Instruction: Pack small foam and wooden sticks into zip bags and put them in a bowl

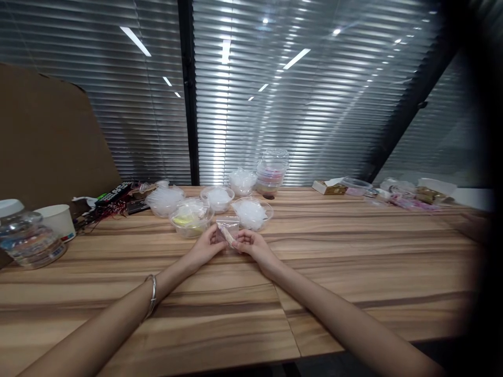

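Note:
Between my two hands, just above the wooden table [220, 298], is a small clear zip bag [228, 224] with something pale and narrow in it. My left hand [207, 245] pinches the bag's left side between thumb and fingers. On the other side, my right hand [253, 247] has its thumb and fingers closed on the right edge, by the pale contents. What the contents are I cannot make out. Right behind the bag stand a clear round bowl of white, translucent pieces [251, 213] and a bowl with yellow and clear packets [191, 217].
Further bowls of white pieces [165, 200] and a stack of clear tubs [272, 170] line the back. At left are a lidded jar [27, 238], a paper tub [58, 222] and tangled wires [106, 207]. An open box [330, 187] and pink packets [412, 201] lie at right. Another person's hand [471, 226] shows dimly there.

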### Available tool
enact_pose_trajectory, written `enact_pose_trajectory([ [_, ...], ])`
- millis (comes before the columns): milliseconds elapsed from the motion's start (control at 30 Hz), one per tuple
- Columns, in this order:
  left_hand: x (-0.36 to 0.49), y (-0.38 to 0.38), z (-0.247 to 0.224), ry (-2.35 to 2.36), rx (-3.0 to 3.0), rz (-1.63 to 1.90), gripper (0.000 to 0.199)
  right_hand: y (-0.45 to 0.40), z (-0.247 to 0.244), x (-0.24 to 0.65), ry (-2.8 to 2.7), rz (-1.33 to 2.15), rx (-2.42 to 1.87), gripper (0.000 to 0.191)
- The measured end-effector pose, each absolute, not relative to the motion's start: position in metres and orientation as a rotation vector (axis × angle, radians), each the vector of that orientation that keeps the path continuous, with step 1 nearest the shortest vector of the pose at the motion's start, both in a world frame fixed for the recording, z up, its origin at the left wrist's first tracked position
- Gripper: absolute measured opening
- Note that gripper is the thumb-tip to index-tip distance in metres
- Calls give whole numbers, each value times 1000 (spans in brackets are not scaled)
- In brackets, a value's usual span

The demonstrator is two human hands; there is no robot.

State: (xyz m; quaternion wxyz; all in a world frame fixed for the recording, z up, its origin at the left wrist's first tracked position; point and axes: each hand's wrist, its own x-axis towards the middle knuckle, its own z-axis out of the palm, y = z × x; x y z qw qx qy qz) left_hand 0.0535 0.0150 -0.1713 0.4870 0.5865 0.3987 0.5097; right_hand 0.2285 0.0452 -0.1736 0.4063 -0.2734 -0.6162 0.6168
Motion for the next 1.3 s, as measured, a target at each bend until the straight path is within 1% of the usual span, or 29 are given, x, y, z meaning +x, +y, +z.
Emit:
enact_pose_trajectory([
  [200,56,12,-167,869,1462,1192,46,46,-175,226,-1553,1583,-725,28],
  [467,55,19,-179,838,1515,1218,48,47,-179,222,-1605,1534,-732,30],
  [800,61,23,-179,750,1486,1261,45,39,-173,219,-1524,1622,-665,23],
  [933,60,22,-177,838,1518,1280,43,39,-169,218,-1510,1655,-649,23],
  [1133,56,25,-184,1029,1553,1271,43,42,-172,221,-1566,1603,-682,23],
  [1300,54,31,-192,1141,1592,1267,35,41,-171,220,-1572,1613,-690,23],
])
